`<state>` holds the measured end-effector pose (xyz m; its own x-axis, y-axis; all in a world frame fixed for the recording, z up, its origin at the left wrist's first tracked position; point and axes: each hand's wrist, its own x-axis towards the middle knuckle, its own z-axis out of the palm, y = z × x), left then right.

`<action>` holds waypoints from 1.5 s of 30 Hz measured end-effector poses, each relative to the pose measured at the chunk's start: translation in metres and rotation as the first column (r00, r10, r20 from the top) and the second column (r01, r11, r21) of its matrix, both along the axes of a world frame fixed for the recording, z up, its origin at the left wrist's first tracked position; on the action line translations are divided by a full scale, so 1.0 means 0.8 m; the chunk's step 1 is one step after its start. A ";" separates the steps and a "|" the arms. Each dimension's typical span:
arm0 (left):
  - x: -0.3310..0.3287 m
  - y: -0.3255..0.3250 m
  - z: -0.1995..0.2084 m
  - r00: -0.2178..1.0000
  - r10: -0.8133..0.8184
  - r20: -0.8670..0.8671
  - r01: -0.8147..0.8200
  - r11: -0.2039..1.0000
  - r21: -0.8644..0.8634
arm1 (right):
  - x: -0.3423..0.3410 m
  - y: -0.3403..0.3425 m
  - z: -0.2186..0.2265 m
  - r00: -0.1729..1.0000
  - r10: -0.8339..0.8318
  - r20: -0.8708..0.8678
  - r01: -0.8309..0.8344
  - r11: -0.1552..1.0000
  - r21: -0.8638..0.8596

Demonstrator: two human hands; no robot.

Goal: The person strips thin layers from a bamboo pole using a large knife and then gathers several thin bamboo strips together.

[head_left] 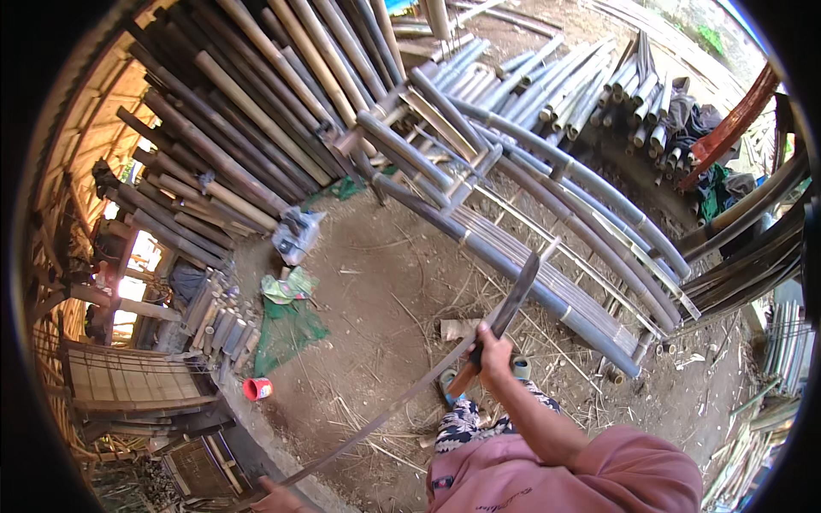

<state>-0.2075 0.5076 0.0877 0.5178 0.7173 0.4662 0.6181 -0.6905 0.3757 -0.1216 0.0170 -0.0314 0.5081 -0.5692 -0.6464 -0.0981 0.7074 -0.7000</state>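
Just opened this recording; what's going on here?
A person's right hand grips a large knife, with a long strip running past that hand and slanting down to the left. The left hand, blurred at the lower edge, is by the strip's lower part; its grip is unclear. A bamboo bench stands ahead, and poles lean farther left.

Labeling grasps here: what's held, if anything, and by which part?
Right hand: large knife, gripped on its handle near the blade; a long strip runs alongside. Left hand, blurred at the lower edge: can't tell whether it grips the strip.
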 end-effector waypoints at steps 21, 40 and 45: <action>0.133 -0.350 0.072 0.277 -0.797 0.537 0.437 -0.394 -0.809 | 0.040 -0.031 0.266 0.655 0.334 -0.677 -0.556 -0.394 -0.732; 0.098 -0.322 0.076 0.190 -0.907 0.375 0.689 -0.149 -0.709 | -0.005 0.033 0.262 0.557 0.540 -0.631 -0.400 -0.492 -0.773; 0.078 -0.315 0.065 0.192 -0.883 0.427 0.694 -0.185 -0.696 | 0.043 -0.036 0.277 0.647 0.317 -0.693 -0.609 -0.332 -0.720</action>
